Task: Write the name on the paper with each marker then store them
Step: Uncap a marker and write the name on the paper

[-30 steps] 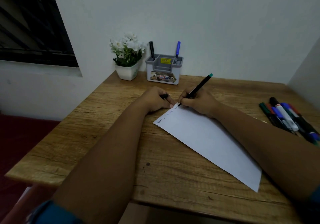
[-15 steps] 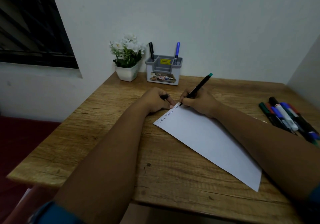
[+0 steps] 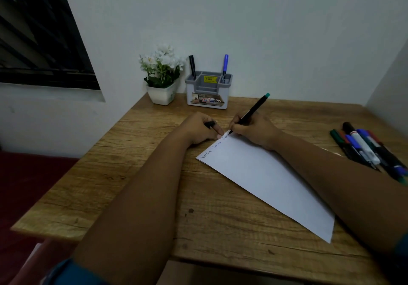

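Note:
A white sheet of paper [image 3: 267, 178] lies slanted on the wooden desk [image 3: 141, 174], with handwritten words along its far edge. My right hand [image 3: 256, 130] grips a black marker with a green end [image 3: 251, 111], its tip touching the paper's far corner. My left hand [image 3: 199, 129] rests at that corner, a fingertip on the paper, and holds a small black cap [image 3: 210, 124]. A grey pen holder [image 3: 208, 90] at the back holds a black marker [image 3: 192, 67] and a blue marker [image 3: 225, 67]. Several loose markers [image 3: 366, 147] lie at the right.
A white pot of white flowers [image 3: 162, 77] stands left of the holder against the wall. A dark window [image 3: 37, 33] is at the upper left. The desk's left edge drops to a dark red floor. A wall corner closes the right side.
The marker tip has crept slightly along the paper's top edge, adding letters to the third word. Both hands otherwise stay in place.

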A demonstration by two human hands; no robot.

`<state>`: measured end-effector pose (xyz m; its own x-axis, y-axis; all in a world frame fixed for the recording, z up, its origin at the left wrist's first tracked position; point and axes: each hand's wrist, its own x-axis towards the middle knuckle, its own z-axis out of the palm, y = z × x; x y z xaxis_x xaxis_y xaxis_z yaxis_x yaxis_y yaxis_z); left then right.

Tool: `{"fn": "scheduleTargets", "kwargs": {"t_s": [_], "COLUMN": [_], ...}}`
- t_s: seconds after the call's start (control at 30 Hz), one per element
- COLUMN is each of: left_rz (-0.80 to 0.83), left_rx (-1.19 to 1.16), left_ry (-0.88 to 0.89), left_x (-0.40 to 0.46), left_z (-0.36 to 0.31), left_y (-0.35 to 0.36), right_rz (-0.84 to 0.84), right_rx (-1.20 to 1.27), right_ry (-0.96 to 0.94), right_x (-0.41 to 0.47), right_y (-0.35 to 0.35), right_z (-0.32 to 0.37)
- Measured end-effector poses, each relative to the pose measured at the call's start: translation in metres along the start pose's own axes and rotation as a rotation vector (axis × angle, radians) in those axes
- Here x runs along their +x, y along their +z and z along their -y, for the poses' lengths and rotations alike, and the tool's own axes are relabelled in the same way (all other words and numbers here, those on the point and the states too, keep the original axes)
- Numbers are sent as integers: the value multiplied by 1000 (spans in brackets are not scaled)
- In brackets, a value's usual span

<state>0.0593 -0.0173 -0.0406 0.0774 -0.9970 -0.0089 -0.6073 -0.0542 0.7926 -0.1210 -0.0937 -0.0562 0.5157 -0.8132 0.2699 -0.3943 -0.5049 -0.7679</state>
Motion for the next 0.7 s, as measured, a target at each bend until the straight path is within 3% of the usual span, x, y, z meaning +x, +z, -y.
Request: {"fn": "scheduleTargets", "kwargs": {"t_s": [0.2, 0.7], "left_rz": [6, 4], "left_rx": [-17, -3], "left_ry": [6, -1], "left_x": [1, 5], "left_z": [1, 3], "left_y": [0, 1], "right_rz": [-29, 15], "right_rx": [111, 32], "right_ry": [69, 37], "right_x": [6, 5], "right_y": [-4, -6], "right_z": [-7, -3]}}
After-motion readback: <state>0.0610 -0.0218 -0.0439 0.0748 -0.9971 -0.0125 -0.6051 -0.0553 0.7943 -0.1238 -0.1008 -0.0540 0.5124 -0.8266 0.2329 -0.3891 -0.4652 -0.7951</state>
